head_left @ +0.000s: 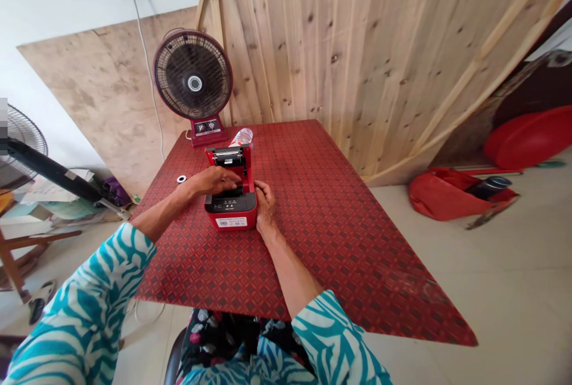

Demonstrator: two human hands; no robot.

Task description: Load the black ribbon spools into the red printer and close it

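A red and black label printer (252,212) stands on the table with its lid raised and tilted back. My left hand (217,181) reaches into its compartment from the left. The fingers are pressed together there, and whatever they hold, if anything, is hidden. Against the printer's right side lies my right hand (265,206), its fingers wrapped along the red casing. Buttons and a white sticker show on the printer's front. A small white roll (181,179) with a dark core sits on the table, left of the printer and beyond my left forearm.
Behind the printer lies a clear plastic bottle (243,137). A dark red table fan (194,84) stands at the table's back left corner. The table (348,242) has a red patterned cover. A red bag (440,194) lies on the floor at right; wooden boards (339,45) lean behind.
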